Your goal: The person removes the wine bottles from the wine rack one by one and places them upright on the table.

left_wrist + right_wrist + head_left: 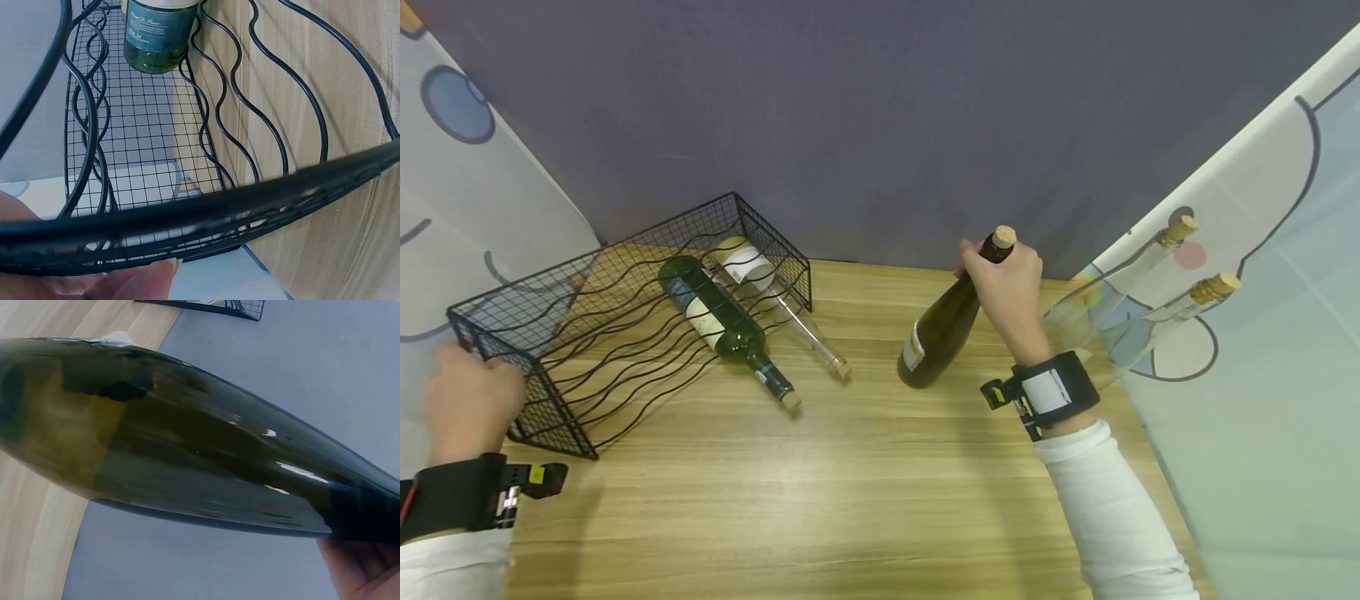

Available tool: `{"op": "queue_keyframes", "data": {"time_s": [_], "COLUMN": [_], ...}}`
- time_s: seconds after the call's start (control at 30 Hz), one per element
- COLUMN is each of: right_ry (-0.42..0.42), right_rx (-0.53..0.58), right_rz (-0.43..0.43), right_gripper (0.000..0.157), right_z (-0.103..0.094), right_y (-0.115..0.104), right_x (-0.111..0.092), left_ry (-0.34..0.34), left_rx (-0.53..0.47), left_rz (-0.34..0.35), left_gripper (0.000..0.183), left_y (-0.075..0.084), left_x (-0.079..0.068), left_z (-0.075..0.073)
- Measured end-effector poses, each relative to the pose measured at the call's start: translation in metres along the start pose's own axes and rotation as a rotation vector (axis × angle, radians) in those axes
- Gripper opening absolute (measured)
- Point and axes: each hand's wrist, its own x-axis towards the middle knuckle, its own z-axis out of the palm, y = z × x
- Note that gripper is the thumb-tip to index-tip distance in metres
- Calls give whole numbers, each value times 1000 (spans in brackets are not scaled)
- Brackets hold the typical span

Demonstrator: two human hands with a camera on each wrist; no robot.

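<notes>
A black wire wine rack (561, 412) stands on the left of the table. My left hand (471, 400) grips its left end, and in the left wrist view the fingers (140, 282) curl under the dark end frame (206, 203). Two corked bottles lie in the rack: a green bottle (730, 333) with a cream and blue label, and a clear bottle (790, 312) with a white label. My right hand (1011, 292) holds a dark green corked bottle (951, 325) by its neck, tilted, its base low over the table. This bottle fills much of the right wrist view.
Two clear corked bottles (1180, 308) stand at the right, beside the patterned side panel (1262, 400). A grey panel (887, 125) rises along the back of the wooden table (775, 508). Another patterned panel (475, 225) borders the left.
</notes>
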Motion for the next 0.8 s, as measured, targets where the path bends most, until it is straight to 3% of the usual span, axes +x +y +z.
{"op": "queue_keyframes", "data": {"time_s": [0.13, 0.33, 0.4, 0.6, 0.8], "right_ry": [-39, -159, -170, -99, -53], "right_rx": [45, 516, 596, 629, 609], "right_rz": [52, 114, 82, -19, -34], "right_gripper": [31, 20, 21, 24, 26], "right_z": [0, 12, 15, 21, 25], "right_y": [1, 16, 20, 24, 26], "right_x": [-1, -3, -3, -5, -5], "left_ry": [0, -1, -3, 0, -2], "left_rx": [-3, 4, 4, 1, -2], "left_rz": [1, 6, 3, 11, 4], "left_gripper": [61, 61, 61, 62, 62], "left_y": [0, -1, -1, -5, -6], "left_x": [-1, -1, 0, 3, 5], "left_z": [0, 0, 0, 3, 3]}}
